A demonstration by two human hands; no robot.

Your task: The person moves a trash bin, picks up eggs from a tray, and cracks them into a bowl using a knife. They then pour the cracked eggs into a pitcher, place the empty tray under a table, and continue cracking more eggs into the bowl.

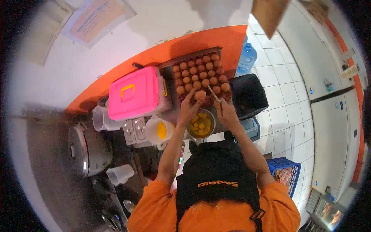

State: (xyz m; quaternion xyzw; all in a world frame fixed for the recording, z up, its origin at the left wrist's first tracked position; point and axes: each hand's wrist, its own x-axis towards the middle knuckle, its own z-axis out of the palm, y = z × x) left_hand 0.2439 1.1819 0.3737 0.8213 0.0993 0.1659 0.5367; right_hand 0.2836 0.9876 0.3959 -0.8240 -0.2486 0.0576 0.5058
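Observation:
My left hand [189, 107] holds a brown egg [199, 95] between its fingers, above the near edge of a tray full of eggs [197, 72]. In my right hand [227, 113] is a thin knife-like tool [213, 94], its tip pointing up and left over the tray, close to the held egg. Just below both hands sits a round metal bowl [211, 133] with several yolks [201, 123] and egg liquid in it. The egg appears whole; a gap shows between it and the tool.
A pink-lidded box [134, 92] stands left of the tray. White jug [152, 130] with yellow contents, small metal containers [134, 131] and a large pot [94, 150] are at left. A black bin [249, 94] adjoins the counter's right end; a blue crate [296, 178] stands on the floor.

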